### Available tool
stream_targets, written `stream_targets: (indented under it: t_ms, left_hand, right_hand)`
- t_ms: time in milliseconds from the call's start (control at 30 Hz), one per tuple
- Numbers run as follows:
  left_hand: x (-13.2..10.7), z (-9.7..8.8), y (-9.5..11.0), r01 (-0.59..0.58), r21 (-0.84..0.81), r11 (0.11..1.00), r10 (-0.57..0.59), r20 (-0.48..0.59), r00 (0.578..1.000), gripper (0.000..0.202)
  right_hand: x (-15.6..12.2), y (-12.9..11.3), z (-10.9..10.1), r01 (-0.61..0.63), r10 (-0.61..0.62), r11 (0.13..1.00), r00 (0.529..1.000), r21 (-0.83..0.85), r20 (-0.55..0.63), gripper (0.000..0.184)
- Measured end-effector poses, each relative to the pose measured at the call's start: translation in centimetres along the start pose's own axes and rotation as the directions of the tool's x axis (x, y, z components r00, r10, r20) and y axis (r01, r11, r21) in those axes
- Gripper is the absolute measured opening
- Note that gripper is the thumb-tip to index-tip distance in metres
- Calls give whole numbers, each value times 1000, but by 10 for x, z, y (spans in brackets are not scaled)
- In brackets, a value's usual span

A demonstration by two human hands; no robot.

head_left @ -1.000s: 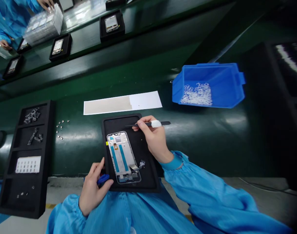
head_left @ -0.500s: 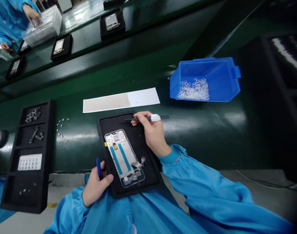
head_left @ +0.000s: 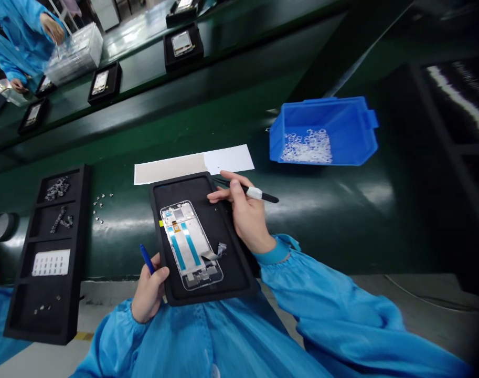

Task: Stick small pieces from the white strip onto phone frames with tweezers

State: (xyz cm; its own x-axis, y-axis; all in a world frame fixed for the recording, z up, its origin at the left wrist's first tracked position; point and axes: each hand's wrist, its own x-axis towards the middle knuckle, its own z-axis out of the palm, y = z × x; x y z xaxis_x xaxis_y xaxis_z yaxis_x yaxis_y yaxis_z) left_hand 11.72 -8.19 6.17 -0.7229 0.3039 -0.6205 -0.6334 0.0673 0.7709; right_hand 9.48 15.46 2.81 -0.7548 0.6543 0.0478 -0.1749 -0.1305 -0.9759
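My left hand (head_left: 148, 291) is closed around a slim blue pen-like tool (head_left: 146, 258), its thumb against the left edge of a black tray (head_left: 239, 281). In the tray lies an opened phone body (head_left: 190, 244), silver inside with two blue strips and a loose grey ribbon near its lower right. Over the tray's upper right edge, my right hand (head_left: 249, 218) holds dark tweezers (head_left: 269, 198) wrapped in white at the middle. Their tips point left, close to the tray's top corner, with nothing visible in them. The fore and middle fingers are partly stretched out.
A blue bin (head_left: 357, 136) of small white rings stands at the right. Beyond the tray lies a white and beige strip (head_left: 168, 168). On the left are a compartmented black tray (head_left: 76, 252) and loose small parts (head_left: 101, 205). A co-worker's hand (head_left: 52, 29) is across the bench.
The tray with the phone has shifted slightly up and left, with my left hand alongside. The tweezers have swung from nearly level to slanting, and my right fingers have spread a little.
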Motion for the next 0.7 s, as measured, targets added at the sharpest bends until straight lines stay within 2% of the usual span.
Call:
stream_targets:
  t_ms: [300, 400, 567, 700]
  left_hand:
    - [2, -5, -7, 18, -56, 998, -16, 26, 1000, 61]
    - [2, -4, -6, 8, -65, 998, -9, -2, 1000, 59]
    - [9, -7, 5, -53, -33, 998, 50, -102, 994, 51]
    - [22, -10, 22, -123, -42, 992, 115, -148, 982, 53]
  right_hand:
    - [-3, -2, -1, 60, -60, 998, 998, -14, 11, 34]
    - [-5, -3, -2, 86, -86, 995, 996, -57, 2, 32]
    - [-8, -8, -3, 143, -152, 969, 988, -202, -31, 30]
    - [-10, -12, -2, 251, -242, 930, 968, -270, 66, 25]
